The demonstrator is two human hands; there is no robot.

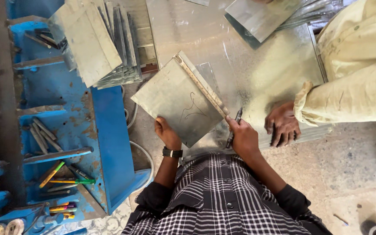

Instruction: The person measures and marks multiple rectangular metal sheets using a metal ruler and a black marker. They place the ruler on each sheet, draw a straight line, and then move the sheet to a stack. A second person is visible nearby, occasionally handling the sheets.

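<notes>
My left hand (167,132), with a black watch on its wrist, grips the near edge of a square metal sheet (177,101) and holds it tilted up. A curved line is scribed on the sheet. A metal ruler (201,85) lies along the sheet's right edge. My right hand (243,137) holds a dark scriber pen (234,127) and presses against the sheet's lower right corner, beside the ruler's near end.
A co-worker in a pale yellow sleeve rests a hand (282,124) on a large metal sheet (257,65) at the right. A stack of cut sheets (96,41) leans at the upper left. A blue machine frame (70,130) holds rods and pens.
</notes>
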